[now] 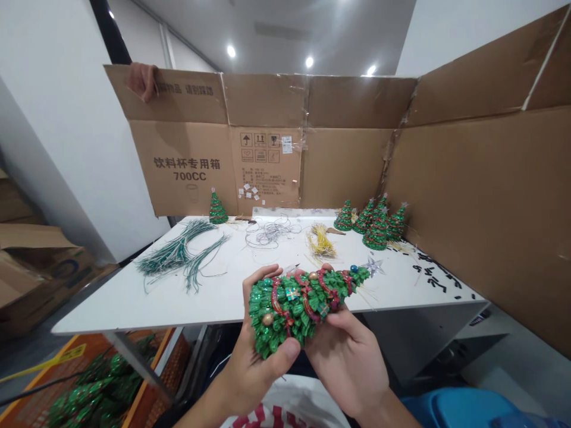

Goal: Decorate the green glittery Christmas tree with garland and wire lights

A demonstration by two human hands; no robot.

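Over the near edge of the white table (pixel 107 306), the left hand (pixel 254 368) and right hand (pixel 348 362) are together, both clamped on a glittery green Christmas tree (pixel 297 306) lying on its side, its tip pointing right. The left wraps around the wide base end, and the right supports the middle from below. A red garland (pixel 306 291), gold baubles (pixel 268 319) and a small gift box (pixel 292 293) decorate the tree. Just beyond the tip, a silver star (pixel 373 267) lies on the table, among loose strands. Farther back are bundled green wires (pixel 176 254), tangled silver wire (pixel 270 233), a yellow wire bundle (pixel 322 241) and small black pieces (pixel 435 274). Finished green trees (pixel 377 224) stand in a cluster at the back right, with another (pixel 217 208) at the back left, before a cardboard wall (pixel 267 160). Below left, more green trees (pixel 100 380) lie in an orange crate (pixel 53 380)
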